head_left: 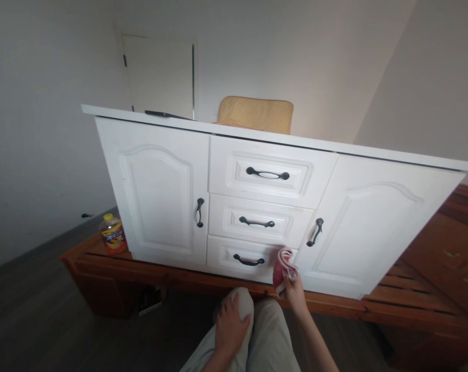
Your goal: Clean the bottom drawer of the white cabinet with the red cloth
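White panelled cabinet (160, 196): right hand (293, 289) grips crumpled red-and-white cloth (282, 266), upright against bottom drawer (241, 258); left hand (229, 323) lies open, empty, on knee.

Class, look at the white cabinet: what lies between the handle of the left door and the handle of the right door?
In the head view, three stacked drawers, each with a dark handle, lie between the left door handle and the right door handle.

Open floor (43, 310) lies left of the knees; the white cabinet (160, 191) blocks ahead; a bottle (112, 234) stands by its left corner.
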